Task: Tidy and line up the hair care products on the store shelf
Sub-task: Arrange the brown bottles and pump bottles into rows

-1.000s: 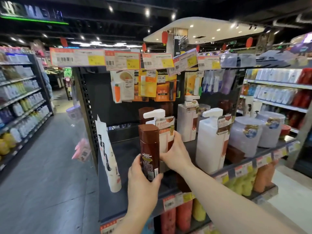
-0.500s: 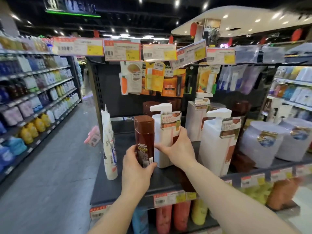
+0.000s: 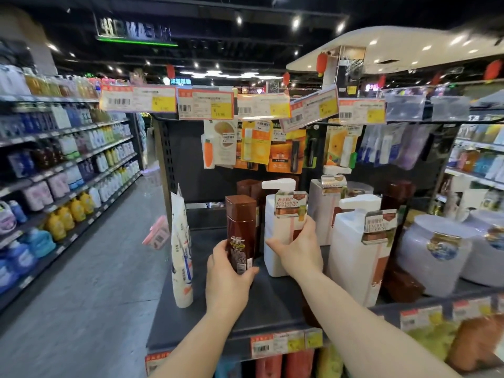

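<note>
With the left hand (image 3: 227, 282) grasping the tall brown plastic bottle (image 3: 240, 233) and the right hand (image 3: 298, 248) gripping the white pump bottle (image 3: 281, 236) on the dark shelf (image 3: 212, 320), it seems best to set both upright, labels facing front.

Both bare forearms extend forward. Left hand (image 3: 227, 276): fingers curled around the base of a tall brown plastic bottle (image 3: 241, 230). Right hand (image 3: 298, 248): fingers wrapped around a white pump bottle (image 3: 278, 227).
</note>
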Available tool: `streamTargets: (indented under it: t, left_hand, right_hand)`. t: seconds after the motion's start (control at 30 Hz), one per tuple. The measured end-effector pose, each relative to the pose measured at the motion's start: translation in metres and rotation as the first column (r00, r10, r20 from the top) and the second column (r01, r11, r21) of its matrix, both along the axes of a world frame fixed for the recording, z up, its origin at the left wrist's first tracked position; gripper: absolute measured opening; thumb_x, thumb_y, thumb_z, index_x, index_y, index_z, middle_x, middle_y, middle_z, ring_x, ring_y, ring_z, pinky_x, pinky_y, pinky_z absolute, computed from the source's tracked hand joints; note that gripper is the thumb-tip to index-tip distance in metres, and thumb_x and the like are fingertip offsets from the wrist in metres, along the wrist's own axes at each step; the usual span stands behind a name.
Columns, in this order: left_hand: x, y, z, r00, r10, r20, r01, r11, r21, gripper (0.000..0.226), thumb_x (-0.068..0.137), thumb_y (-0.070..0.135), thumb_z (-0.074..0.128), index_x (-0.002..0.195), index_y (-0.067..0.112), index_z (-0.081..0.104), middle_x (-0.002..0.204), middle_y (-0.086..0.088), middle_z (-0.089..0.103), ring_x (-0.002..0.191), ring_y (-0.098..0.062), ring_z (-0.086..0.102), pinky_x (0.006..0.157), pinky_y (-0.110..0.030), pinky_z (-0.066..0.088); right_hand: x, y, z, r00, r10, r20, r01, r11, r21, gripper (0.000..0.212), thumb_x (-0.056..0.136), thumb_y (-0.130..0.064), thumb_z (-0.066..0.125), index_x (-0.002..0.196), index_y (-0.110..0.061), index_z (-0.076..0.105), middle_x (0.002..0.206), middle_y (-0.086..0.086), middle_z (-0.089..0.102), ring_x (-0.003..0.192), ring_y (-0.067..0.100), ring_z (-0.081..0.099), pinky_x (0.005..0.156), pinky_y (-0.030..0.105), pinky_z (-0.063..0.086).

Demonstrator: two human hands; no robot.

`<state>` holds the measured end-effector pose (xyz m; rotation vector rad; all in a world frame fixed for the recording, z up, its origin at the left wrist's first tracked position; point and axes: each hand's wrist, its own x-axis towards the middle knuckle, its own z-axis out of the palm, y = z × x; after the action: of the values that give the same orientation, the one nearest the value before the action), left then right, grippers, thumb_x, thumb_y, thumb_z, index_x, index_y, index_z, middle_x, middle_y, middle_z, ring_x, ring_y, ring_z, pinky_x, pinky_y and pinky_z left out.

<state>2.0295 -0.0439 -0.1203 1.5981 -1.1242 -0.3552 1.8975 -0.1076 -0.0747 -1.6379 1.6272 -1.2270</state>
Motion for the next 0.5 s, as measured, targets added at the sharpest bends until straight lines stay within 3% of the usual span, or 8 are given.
streamTargets:
  t: [0.17,0.27,0.4,0.5]
  left_hand:
    - [0.002,-0.002,-0.002,1.0,-0.011,-0.003,0.011,1.0,-0.008,0.079,0.069,0.025,0.086,0.132,0.032,0.039,0.126,0.006,0.054,0.115,-0.012,0.055,0.097,-0.042,0.05]
    - [0.004,-0.002,-0.004,1.0,-0.018,-0.002,0.018,1.0,-0.018,0.077,0.069,0.026,0.085,0.13,0.033,0.039,0.123,0.007,0.054,0.113,-0.013,0.055,0.095,-0.04,0.05]
    - [0.005,-0.006,-0.005,1.0,-0.017,0.0,0.017,1.0,-0.026,0.076,0.067,0.028,0.086,0.128,0.032,0.04,0.118,0.008,0.054,0.11,-0.015,0.056,0.092,-0.04,0.051]
    - [0.005,-0.012,-0.004,1.0,-0.028,-0.006,0.028,0.999,-0.018,0.078,0.066,0.029,0.087,0.129,0.032,0.04,0.121,0.005,0.057,0.112,-0.016,0.057,0.092,-0.042,0.051]
  right_hand:
    - [-0.003,0.005,0.009,1.0,0.008,-0.022,-0.005,0.995,0.101,0.111,0.07,-0.039,0.081,0.15,-0.026,0.004,0.149,0.002,0.035,0.134,0.029,0.038,0.103,0.052,0.041]
    - [-0.015,0.033,0.012,0.975,0.134,-0.178,-0.105,0.981,0.163,0.099,0.078,-0.046,0.071,0.151,-0.021,0.008,0.152,0.004,0.033,0.137,0.028,0.035,0.107,0.049,0.038]
    - [-0.032,0.085,-0.01,0.732,0.249,-0.635,-0.174,0.968,0.179,0.081,0.079,-0.061,0.053,0.147,-0.028,0.024,0.153,0.001,0.03,0.137,0.028,0.029,0.11,0.043,0.031]
    - [-0.037,0.097,-0.026,0.661,0.251,-0.708,-0.142,0.967,0.21,0.074,0.086,-0.049,0.055,0.149,-0.031,0.019,0.16,-0.002,0.009,0.143,0.031,0.014,0.114,0.045,0.024]
